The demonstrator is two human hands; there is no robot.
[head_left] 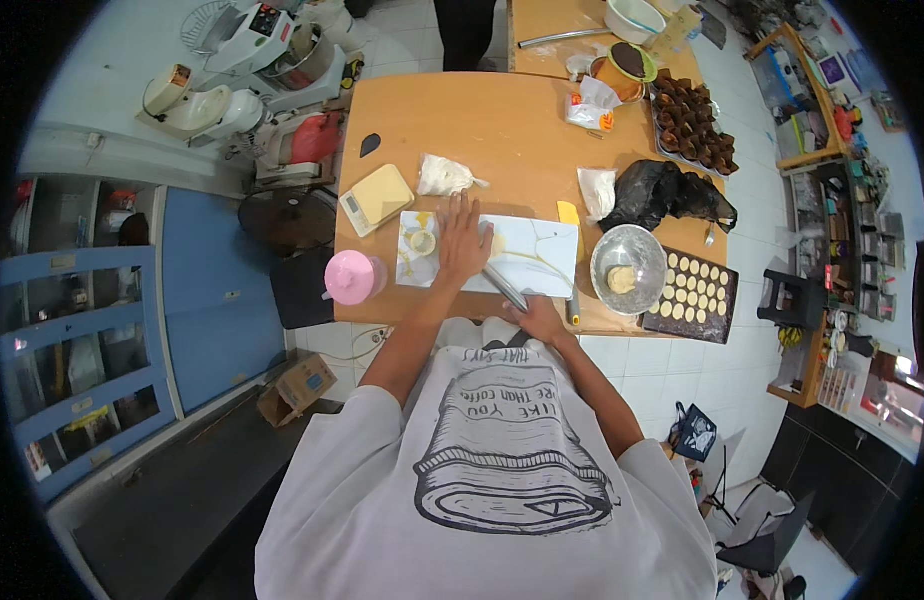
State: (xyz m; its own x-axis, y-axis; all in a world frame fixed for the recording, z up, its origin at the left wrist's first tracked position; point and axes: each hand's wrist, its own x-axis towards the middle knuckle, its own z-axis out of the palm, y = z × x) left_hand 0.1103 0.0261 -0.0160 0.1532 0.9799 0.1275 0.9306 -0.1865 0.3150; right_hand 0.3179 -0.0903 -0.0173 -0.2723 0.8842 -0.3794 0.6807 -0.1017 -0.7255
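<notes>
My left hand (462, 240) lies spread on a white marble-patterned board (537, 262), fingers stretched toward the far side. Beside its palm is the upper end of a grey metal rod like a rolling pin (504, 286), which slants down to the right. At the board's near edge, my right hand (538, 318) is closed round the rod's lower end. A small, round, pale thing (422, 242) sits on the board left of my left hand; I cannot tell if it is a cutter or dough. A metal bowl (604, 246) to the right holds a lump of dough (621, 279).
Right of the bowl lies a dark tray (672, 323) of pale dough discs. A scale (376, 200), a pink-lidded jug (352, 277) and a bag of white powder (445, 175) stand left. A yellow scraper (568, 213), a black bag (644, 195) and brown paper cups (694, 125) lie farther right.
</notes>
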